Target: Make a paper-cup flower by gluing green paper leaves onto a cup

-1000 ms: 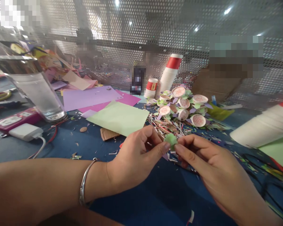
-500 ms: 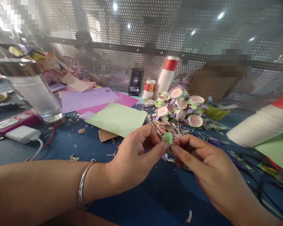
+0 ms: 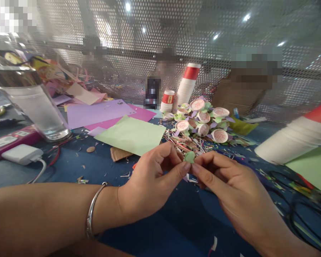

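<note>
A small green paper piece [image 3: 189,156] is pinched between the fingertips of both hands, above the blue table. My left hand [image 3: 153,182], with a silver bangle at the wrist, grips it from the left, thumb toward me. From the right, my right hand [image 3: 230,185] pinches its lower edge between thumb and fingers. The fingers partly hide the paper. Just beyond the hands lies a heap of paper scraps [image 3: 184,143]. Behind that sits a pile of cut cup bottoms [image 3: 203,116] with green and purple paper bits attached.
Green [image 3: 133,134] and purple [image 3: 96,113] sheets lie left of centre. A glass water bottle [image 3: 37,103] and power strip [image 3: 16,139] stand at left. Stacked paper cups [image 3: 187,84] rise behind the pile; another stack [image 3: 294,137] leans at right, near black cables [image 3: 305,214].
The green paper has turned between my fingertips and now shows a flatter, rounded face. Both hands keep their pinch and have barely moved. The view has shifted slightly.
</note>
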Tool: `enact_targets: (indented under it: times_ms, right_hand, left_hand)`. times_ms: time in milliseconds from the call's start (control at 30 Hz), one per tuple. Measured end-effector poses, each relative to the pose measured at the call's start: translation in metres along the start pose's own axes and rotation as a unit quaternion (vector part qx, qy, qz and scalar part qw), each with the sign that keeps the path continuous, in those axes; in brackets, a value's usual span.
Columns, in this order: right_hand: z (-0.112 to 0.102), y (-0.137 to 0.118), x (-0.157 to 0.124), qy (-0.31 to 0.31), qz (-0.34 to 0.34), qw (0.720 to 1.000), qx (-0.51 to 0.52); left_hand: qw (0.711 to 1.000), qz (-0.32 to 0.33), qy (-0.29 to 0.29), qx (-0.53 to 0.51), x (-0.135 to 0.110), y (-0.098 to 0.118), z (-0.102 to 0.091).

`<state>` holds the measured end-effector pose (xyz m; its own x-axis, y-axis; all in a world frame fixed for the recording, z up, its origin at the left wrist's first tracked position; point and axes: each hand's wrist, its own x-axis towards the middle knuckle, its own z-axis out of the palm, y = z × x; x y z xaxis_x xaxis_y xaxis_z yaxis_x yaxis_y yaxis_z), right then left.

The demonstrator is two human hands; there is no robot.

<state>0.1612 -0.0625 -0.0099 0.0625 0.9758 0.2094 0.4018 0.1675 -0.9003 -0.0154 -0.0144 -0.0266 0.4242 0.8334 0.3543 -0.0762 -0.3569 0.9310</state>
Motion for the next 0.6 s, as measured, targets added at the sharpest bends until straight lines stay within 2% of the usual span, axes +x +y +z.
enact_targets:
  times_ms: [367, 500, 600]
  right_hand:
    - [-0.0002, -0.0074, -0.0069, 0.02, -0.102, 0.985, -0.135]
    - [-0.0026, -0.006, -0.006, -0.002, -0.103, 0.982, -0.156]
    - [-0.0042, -0.0053, -0.0057, -0.019, -0.086, 0.983, -0.162]
  left_hand:
    - [0.999, -0.043, -0.006, -0.032, 0.0048, 0.0028, -0.0027]
    - [0.995, -0.048, -0.016, -0.091, 0.0036, 0.0048, 0.0]
    - [0.995, -0.048, -0.021, -0.086, 0.0041, 0.0027, -0.0011]
